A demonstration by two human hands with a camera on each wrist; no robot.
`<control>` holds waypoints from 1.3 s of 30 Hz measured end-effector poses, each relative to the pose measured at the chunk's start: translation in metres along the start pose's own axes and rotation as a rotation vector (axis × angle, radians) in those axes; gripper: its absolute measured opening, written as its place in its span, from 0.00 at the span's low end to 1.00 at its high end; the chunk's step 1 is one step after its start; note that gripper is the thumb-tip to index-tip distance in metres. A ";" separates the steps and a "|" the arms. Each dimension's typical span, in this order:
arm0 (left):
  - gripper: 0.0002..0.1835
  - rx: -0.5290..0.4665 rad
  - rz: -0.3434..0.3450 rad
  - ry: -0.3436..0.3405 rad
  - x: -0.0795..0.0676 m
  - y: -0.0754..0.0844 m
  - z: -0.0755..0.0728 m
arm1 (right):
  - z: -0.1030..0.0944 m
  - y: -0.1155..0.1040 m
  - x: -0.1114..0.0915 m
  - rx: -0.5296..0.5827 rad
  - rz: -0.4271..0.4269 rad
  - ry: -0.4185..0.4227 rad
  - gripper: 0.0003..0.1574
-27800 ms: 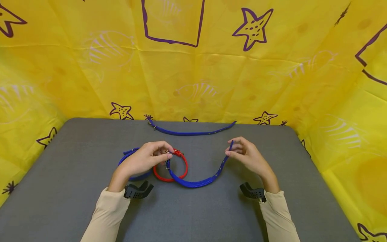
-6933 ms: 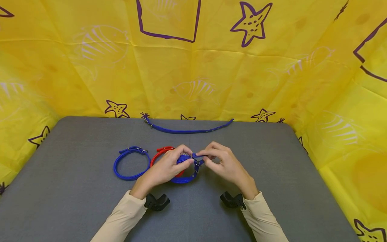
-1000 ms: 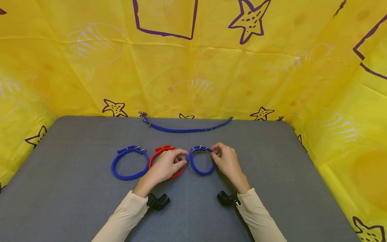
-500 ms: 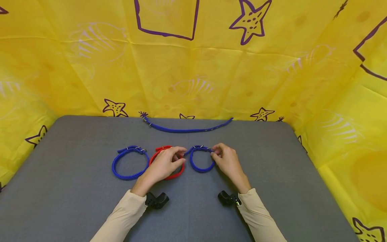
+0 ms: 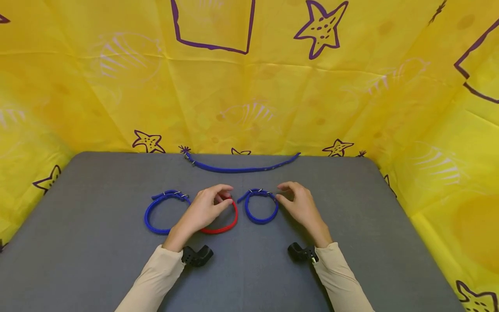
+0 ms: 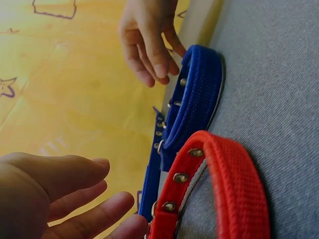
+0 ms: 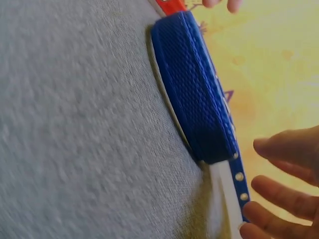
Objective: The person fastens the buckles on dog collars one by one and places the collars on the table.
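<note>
A blue buckled collar [image 5: 261, 220] stands on its edge on the table as a closed ring, its free end pointing left. My right hand [image 5: 304, 210] is just right of it, fingers loosely bent and holding nothing; a small gap from the collar shows in the right wrist view. My left hand [image 5: 199, 211] hovers over a red collar [image 5: 235, 218], also a ring, hiding its buckle and left side. Thumb and fingers of that hand are apart, and nothing lies between them. Eyelets show on the red collar [image 6: 239, 184] in the left wrist view.
Another blue collar [image 5: 148, 220], buckled into a larger ring, stands left of the red one. At the back of the grey table [image 5: 97, 260] lies an unbuckled blue collar [image 5: 234, 170], stretched out before a yellow printed cloth [image 5: 202, 99].
The nearer blue collar, strung unbuckled between both hands at first, became a ring and was set down right of the red one. Both hands have just let go and drawn apart.
</note>
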State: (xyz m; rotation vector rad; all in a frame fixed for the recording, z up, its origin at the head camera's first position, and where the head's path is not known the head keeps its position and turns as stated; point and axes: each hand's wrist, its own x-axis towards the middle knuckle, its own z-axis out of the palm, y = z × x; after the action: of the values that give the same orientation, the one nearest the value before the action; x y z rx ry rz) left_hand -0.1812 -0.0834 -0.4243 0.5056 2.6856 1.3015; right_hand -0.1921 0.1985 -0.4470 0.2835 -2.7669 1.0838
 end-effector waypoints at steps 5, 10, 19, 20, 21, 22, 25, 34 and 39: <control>0.19 -0.017 -0.026 0.015 0.000 -0.003 -0.006 | -0.006 0.006 0.004 0.025 -0.037 -0.011 0.17; 0.20 0.005 -0.026 0.035 0.002 -0.008 -0.015 | -0.013 0.017 0.013 0.018 -0.061 -0.018 0.17; 0.21 0.038 -0.065 0.074 0.010 -0.019 -0.040 | -0.025 0.025 0.033 -0.004 -0.084 -0.038 0.18; 0.21 0.041 -0.073 0.079 0.011 -0.020 -0.043 | -0.026 0.026 0.035 -0.010 -0.088 -0.037 0.18; 0.21 0.047 -0.075 0.085 0.013 -0.022 -0.046 | -0.026 0.027 0.038 -0.018 -0.093 -0.033 0.18; 0.21 0.053 -0.077 0.093 0.014 -0.023 -0.049 | -0.027 0.028 0.041 -0.022 -0.096 -0.033 0.18; 0.22 0.075 -0.079 0.128 0.020 -0.028 -0.057 | -0.028 0.031 0.048 -0.028 -0.099 -0.040 0.19; 0.22 0.125 -0.090 0.169 0.035 -0.042 -0.077 | -0.030 0.042 0.068 -0.049 -0.096 -0.045 0.20; 0.22 0.131 -0.102 0.156 0.042 -0.050 -0.082 | -0.029 0.046 0.074 -0.057 -0.101 -0.061 0.19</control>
State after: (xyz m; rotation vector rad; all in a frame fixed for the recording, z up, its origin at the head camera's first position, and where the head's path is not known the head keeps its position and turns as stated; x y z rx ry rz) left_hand -0.2530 -0.1580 -0.4101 0.2857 2.8952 1.1899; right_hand -0.2721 0.2426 -0.4398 0.4511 -2.7972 0.9866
